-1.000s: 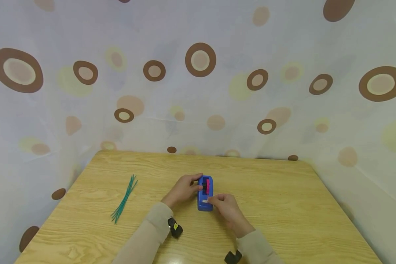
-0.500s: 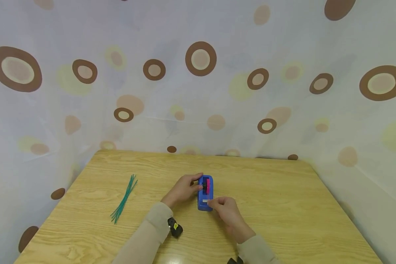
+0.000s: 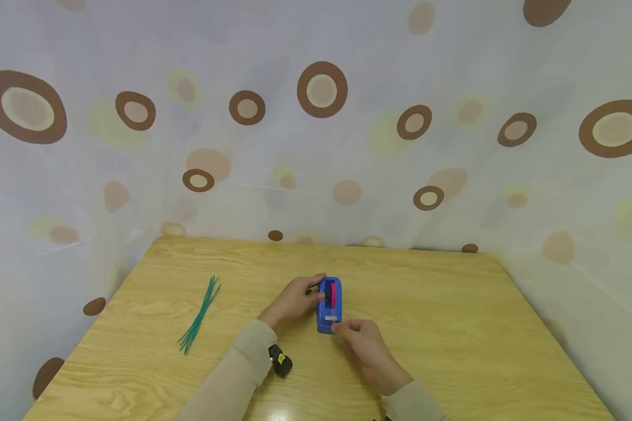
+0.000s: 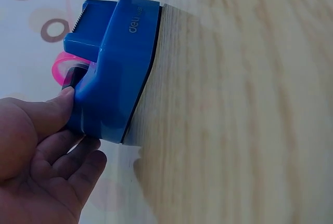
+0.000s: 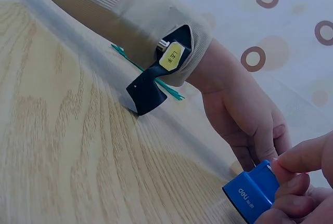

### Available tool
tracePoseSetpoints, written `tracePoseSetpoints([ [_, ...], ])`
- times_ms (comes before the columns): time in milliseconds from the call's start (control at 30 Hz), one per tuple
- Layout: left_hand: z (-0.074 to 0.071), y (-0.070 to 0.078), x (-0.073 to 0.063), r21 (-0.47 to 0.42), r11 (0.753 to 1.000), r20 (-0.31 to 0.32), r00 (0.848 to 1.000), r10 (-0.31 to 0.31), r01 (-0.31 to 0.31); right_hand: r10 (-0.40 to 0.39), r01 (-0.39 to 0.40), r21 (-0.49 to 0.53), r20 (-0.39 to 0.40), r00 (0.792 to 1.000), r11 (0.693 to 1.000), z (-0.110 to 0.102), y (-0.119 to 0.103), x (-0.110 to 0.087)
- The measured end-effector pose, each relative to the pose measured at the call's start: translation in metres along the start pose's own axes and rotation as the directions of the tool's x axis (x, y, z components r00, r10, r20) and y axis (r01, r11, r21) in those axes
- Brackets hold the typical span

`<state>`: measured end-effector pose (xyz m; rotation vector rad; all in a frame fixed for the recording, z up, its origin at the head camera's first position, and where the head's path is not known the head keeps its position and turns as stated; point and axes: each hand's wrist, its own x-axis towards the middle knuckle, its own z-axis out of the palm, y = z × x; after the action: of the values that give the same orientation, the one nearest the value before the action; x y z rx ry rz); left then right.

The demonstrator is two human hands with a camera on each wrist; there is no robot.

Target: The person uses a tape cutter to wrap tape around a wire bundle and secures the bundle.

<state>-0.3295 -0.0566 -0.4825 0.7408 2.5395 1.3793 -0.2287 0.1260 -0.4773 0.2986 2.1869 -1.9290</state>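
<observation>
A blue tape dispenser (image 3: 323, 325) with a pink-cored roll of tape (image 3: 333, 295) stands on the table, its serrated cutter toward the person. My left hand (image 3: 293, 302) grips its far left side, the thumb near the roll's black hub in the left wrist view. At the near end, the thumb and forefinger of my right hand (image 3: 367, 351) pinch the end of the clear tape, just past the cutter (image 4: 79, 18). A faint strip of tape (image 4: 67, 5) runs from those fingers toward the roll in the left wrist view. The right hand's other fingers are curled in.
A loose bundle of thin green sticks or ties (image 3: 200, 316) lies on the left of the wooden table (image 3: 453, 327). Behind the table hangs a pale curtain (image 3: 274, 146) with brown circles. Black camera mounts (image 5: 151, 86) sit at the wrists.
The right hand has drawn slightly toward the person, from over the cutter to past the dispenser's near edge. The left hand and dispenser hold their place; the head view has shifted slightly.
</observation>
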Motion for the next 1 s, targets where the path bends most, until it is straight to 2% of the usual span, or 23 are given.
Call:
tracePoseSetpoints([
  [267, -0.001, -0.001, 0.004, 0.006, 1.0, 0.006, 1.0, -0.025, 0.025, 0.001, -0.001, 0.008, -0.007, 1.0, 1.0, 0.002, -0.001, -0.004],
  [633, 0.0, -0.002, 0.003, 0.012, 1.0, 0.014, 1.0, -0.023, 0.022, -0.021, 0.02, 0.004, 0.05, 0.999, 1.0, 0.001, 0.001, -0.016],
  [1000, -0.001, 0.001, 0.002, 0.013, 1.0, 0.02, 0.999, -0.028, 0.028, -0.011, 0.009, 0.028, 0.099, 0.995, 1.0, -0.005, -0.001, -0.025],
])
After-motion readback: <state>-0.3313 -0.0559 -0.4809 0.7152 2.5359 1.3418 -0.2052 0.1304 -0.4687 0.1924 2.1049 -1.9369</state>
